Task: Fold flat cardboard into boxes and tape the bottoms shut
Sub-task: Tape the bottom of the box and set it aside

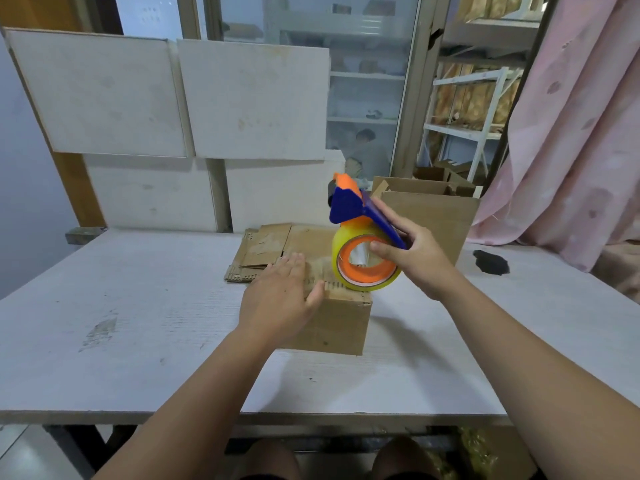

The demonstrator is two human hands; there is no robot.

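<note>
— Cardboard of this small box (334, 322) looks light and quite stiff, but thin. I judge it can dent if somebody presses hard on the middle of the flaps.

— Where is it now?

— It stands on the table (138, 306), near the middle, with a closed side up. The left hand (280, 296) lies flat on this side, with fingers straight and together and the thumb at the front edge.

— And the other hand?

— The right hand (415, 259) holds the tape dispenser (349, 206). Its fingers are curled round the blue handle, and the thumb is on the orange core. The yellow roll (336, 252) touches the right part of the box top.

— How should one take hold of the box?

— I think by 2 opposite walls, near the corners, where it is stiffest. It is probably light enough to slide on the smooth table when tape is pulled, so 1 hand should press it down.

— Are there containers?

— I see 2. The small box is closed on top, so its inside is hidden. Behind it, to the right, a bigger box (429, 216) stands with open flaps, and I cannot see what is in it. A pile of flat cardboard (266, 245) lies just behind the small box.
</note>
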